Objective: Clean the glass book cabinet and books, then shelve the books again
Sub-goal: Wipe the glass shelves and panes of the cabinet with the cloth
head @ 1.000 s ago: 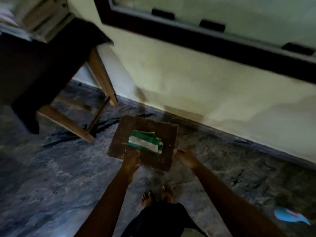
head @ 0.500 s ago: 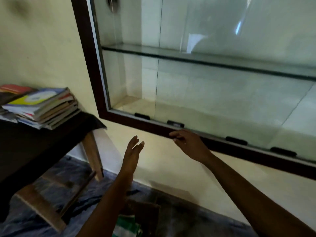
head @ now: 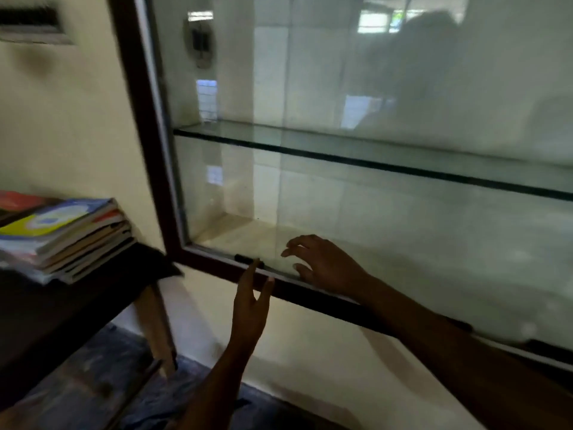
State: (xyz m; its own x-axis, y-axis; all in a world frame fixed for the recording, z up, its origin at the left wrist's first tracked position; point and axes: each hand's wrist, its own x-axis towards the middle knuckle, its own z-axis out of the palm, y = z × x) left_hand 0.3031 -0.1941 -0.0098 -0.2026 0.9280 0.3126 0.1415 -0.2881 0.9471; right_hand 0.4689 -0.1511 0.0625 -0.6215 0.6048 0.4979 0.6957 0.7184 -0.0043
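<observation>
The glass book cabinet is set in the wall with a dark wooden frame, and its glass shelf holds no books. My left hand is raised with straight fingers, the fingertips at the bottom frame beside a small black handle. My right hand hovers at the lower glass pane, fingers spread and loosely bent, holding nothing. A stack of books lies on a dark table to the left.
The table's wooden leg stands near the wall under the cabinet's left corner. Dark stone floor shows below. A vent sits high on the left wall.
The view rose from the floor, where both hands were at a wooden board with a green and white cloth, up to the cabinet. Both hands moved up to the cabinet's bottom frame.
</observation>
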